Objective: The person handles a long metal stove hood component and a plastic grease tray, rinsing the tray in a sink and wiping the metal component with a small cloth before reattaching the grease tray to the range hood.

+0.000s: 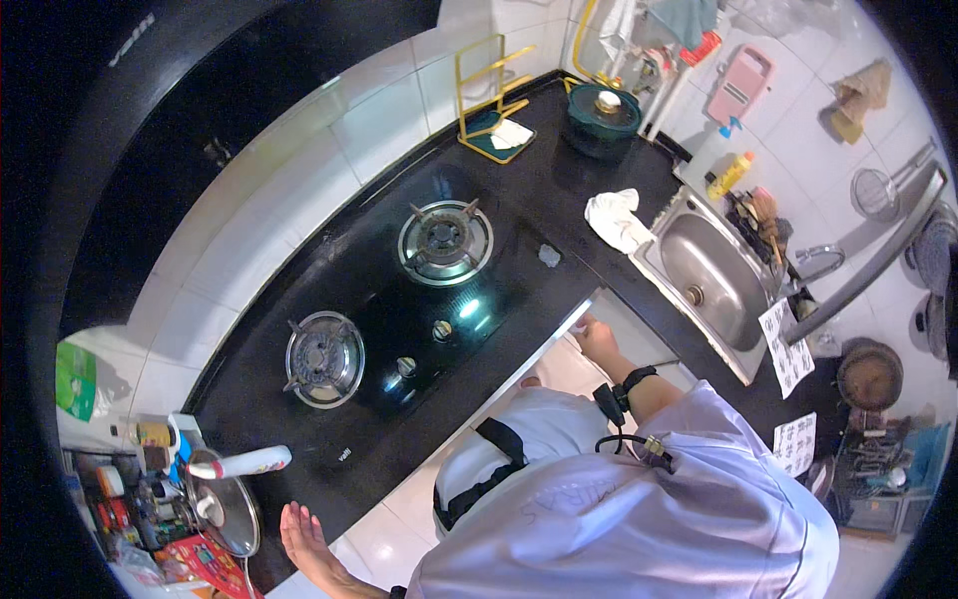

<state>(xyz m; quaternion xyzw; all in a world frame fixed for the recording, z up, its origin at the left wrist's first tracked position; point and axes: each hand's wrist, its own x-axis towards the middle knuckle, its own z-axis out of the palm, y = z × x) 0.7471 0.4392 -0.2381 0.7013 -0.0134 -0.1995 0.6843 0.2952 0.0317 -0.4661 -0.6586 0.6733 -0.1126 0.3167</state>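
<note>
My left hand (305, 540) is at the bottom left, palm up beside the front edge of the black counter, with nothing in it and its fingers close together but not curled. My right hand (595, 337) is below the counter's inner corner, its fingertips at the edge of a light cabinet door (635, 326); whether they grip it is hard to tell. A black gas hob with two burners, the left burner (325, 359) and the right burner (446, 242), lies in front of me. A white cloth (618, 219) rests between the hob and the steel sink (711, 277).
A dark green lidded pot (603, 120) and a yellow wire rack (479, 97) stand in the back corner. At the left are a glass lid (232, 509), a white bottle (251, 460) and several jars. A grey curved bar (876, 254) crosses the right side.
</note>
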